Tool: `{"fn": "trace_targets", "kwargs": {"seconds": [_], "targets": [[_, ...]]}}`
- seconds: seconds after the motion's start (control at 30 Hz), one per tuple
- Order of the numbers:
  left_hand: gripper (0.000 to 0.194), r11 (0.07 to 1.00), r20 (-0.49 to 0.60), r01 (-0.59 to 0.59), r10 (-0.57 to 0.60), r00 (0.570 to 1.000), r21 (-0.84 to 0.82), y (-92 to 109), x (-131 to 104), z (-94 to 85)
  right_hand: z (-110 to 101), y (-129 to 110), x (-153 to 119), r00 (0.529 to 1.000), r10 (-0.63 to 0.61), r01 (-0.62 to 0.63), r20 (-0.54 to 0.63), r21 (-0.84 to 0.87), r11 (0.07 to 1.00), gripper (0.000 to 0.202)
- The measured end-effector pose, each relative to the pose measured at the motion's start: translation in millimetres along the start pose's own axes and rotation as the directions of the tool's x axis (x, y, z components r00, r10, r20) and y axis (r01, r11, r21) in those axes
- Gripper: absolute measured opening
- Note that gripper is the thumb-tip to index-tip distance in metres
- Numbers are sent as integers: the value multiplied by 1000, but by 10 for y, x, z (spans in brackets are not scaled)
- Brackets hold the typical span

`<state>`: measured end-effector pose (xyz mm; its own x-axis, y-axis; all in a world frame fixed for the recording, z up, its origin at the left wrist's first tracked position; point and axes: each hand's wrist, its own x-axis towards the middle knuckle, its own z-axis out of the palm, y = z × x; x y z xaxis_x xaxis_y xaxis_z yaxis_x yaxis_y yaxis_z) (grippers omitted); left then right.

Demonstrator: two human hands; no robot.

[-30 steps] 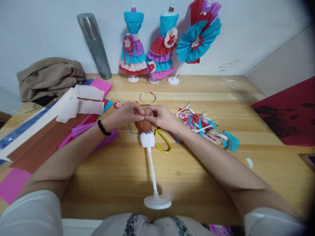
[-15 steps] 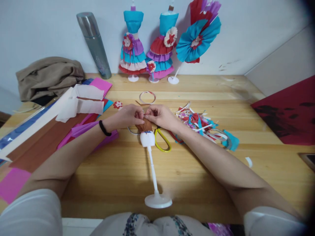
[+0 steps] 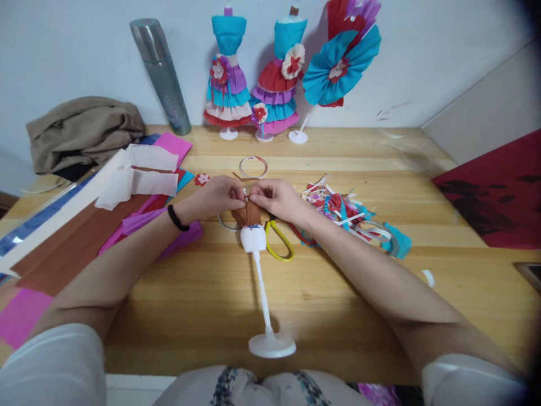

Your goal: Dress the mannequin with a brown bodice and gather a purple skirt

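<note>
A small white mannequin (image 3: 253,240) lies on its side on the wooden table, its stand and round base (image 3: 272,345) pointing toward me. Brown paper (image 3: 252,213) wraps its upper body. My left hand (image 3: 222,197), with a black band at the wrist, pinches the left side of the brown paper near its far end. Opposite it, my right hand (image 3: 274,198) has thumb and forefinger closed at the paper's far edge, on the right. The fingertips of both hands nearly meet there. Yellow-handled scissors (image 3: 279,242) lie just right of the mannequin, partly under my right hand.
Coloured paper strips (image 3: 63,242) and a brown cloth (image 3: 84,135) are at the left. A bottle (image 3: 163,79), two dressed mannequins (image 3: 229,84) and a blue paper fan (image 3: 342,67) stand at the back. Paper scraps (image 3: 338,206) and tape (image 3: 391,242) lie right of my hands.
My left hand has shifted very slightly away from me and its fingers have moved on the brown paper, so more of the paper shows between my hands.
</note>
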<state>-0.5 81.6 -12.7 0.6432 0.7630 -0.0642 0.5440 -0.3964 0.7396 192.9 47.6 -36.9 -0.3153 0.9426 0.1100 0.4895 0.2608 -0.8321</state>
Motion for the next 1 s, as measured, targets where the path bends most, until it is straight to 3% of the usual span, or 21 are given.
{"fn": "trace_targets", "kwargs": {"seconds": [0.23,0.5,0.7,1.0], "targets": [[6,999,-41,-19,17,999,-51,0,0,-73,-43,51,20,999,-4,6,-38,55,998,7],[10,1000,-40,23,-23,999,14,47,-18,-56,-11,93,13,999,35,-37,16,124,992,10],[11,998,-16,31,-30,999,50,46,-15,-39,20,78,-7,999,-27,29,-28,72,997,11],[14,992,-19,2,0,1000,123,33,-12,-37,36,34,-22,998,-22,25,-59,54,998,9]]}}
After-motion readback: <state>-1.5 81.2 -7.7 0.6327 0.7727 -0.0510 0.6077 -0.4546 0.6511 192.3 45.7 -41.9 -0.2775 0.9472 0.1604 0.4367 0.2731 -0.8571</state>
